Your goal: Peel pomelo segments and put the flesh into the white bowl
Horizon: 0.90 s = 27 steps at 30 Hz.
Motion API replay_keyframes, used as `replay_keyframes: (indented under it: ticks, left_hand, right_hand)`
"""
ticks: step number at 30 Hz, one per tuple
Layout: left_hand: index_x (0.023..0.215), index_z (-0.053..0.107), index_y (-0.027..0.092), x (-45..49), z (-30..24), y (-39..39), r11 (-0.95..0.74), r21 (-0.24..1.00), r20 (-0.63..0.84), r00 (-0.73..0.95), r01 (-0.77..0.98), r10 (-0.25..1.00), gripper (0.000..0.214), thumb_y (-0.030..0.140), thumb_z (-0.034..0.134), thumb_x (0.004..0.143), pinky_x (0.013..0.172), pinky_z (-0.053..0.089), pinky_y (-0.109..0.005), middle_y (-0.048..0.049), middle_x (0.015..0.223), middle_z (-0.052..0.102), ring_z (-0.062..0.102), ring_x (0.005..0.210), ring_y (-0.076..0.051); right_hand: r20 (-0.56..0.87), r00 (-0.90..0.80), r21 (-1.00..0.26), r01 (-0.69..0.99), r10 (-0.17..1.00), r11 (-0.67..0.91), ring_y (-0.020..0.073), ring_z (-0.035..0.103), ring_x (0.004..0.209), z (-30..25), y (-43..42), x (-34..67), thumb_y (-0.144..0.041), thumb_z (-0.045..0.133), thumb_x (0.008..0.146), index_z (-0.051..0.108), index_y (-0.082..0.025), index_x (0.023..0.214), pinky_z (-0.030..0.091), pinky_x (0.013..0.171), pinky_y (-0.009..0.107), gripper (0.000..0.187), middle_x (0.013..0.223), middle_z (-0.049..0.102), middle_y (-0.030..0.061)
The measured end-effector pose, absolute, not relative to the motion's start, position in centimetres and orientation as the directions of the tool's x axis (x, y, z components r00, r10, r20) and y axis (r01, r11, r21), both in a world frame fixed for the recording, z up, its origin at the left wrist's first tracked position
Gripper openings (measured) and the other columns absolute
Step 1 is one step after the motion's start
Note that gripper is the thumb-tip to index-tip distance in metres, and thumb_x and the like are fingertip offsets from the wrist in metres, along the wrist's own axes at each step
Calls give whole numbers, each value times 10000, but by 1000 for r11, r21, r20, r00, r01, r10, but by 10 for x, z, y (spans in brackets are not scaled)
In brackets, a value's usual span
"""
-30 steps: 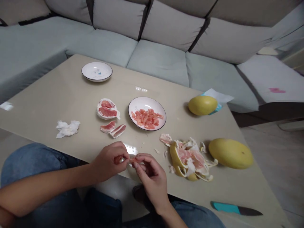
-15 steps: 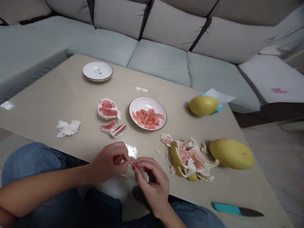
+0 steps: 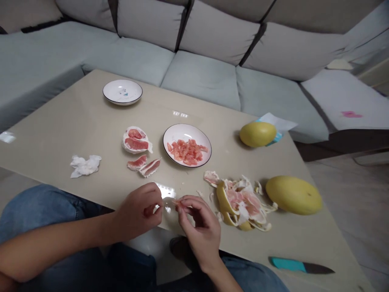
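Between the thumb and fingertips of my right hand [image 3: 200,225] is a small bit of pomelo flesh [image 3: 176,202]. My left hand [image 3: 139,213] is closed in a pinch just left of it, with a gap between the two; what its fingertips hold, if anything, is hidden. Beyond them a white dark-rimmed plate [image 3: 170,136] bears a heap of peeled pink pomelo pieces [image 3: 187,151]. To its left lie a partly opened peeled pomelo [image 3: 136,140] and two loose segments [image 3: 150,167]. Near my right hand sits an opened yellow rind [image 3: 224,198] filled with membrane scraps [image 3: 246,200].
Two whole yellow pomelos stand right, one near [image 3: 293,194] and one farther [image 3: 258,134] beside a packet of tissues [image 3: 278,121]. A knife with a teal handle [image 3: 288,264] lies at the near right edge. Crumpled tissue [image 3: 85,166] and another plate [image 3: 122,97] are left.
My hands have drawn apart; before, their fingertips met at the pomelo bit. It now stays in my right fingertips. The whole view has shifted slightly.
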<state>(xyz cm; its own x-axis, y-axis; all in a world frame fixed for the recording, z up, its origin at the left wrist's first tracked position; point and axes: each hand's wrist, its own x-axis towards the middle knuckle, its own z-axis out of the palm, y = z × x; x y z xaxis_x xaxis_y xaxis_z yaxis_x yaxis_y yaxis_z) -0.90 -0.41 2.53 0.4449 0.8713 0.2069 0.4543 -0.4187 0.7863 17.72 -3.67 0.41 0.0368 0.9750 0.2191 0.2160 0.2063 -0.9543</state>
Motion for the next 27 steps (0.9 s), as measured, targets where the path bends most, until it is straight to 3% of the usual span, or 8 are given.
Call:
replay_keyframes:
  ticks: [8,13,21,27]
  left_hand:
    - [1008,661,191,-13,26,2,-375,825,170,447,423,878,196,186,640,813,588,428,-223,5,767,543,477,588,-101]
    - [885,710,190,-11,21,4,-395,824,182,470,407,864,109,186,607,849,539,411,-197,-17,814,565,458,547,-75]
    - [768,649,170,-11,22,2,-433,806,232,457,404,858,106,81,591,770,498,372,-194,-15,798,595,423,517,-71]
    - [733,630,171,-12,25,4,-479,784,290,449,395,845,127,75,559,776,570,422,-219,-29,756,614,523,627,-121]
  right_hand:
    - [99,36,-988,126,994,93,183,673,816,7,-35,175,-197,667,833,651,-226,951,598,720,303,122,923,661,57]
    - [72,11,-991,116,997,71,190,684,826,6,-36,174,-199,668,831,649,-225,944,597,726,305,117,917,668,55]
    - [104,-8,-983,149,995,104,178,665,819,5,-35,174,-171,659,824,666,-226,918,582,704,276,110,902,662,47]
    - [122,-115,-957,249,986,147,176,647,806,6,-33,173,-155,611,838,659,-220,879,568,692,278,91,884,657,52]
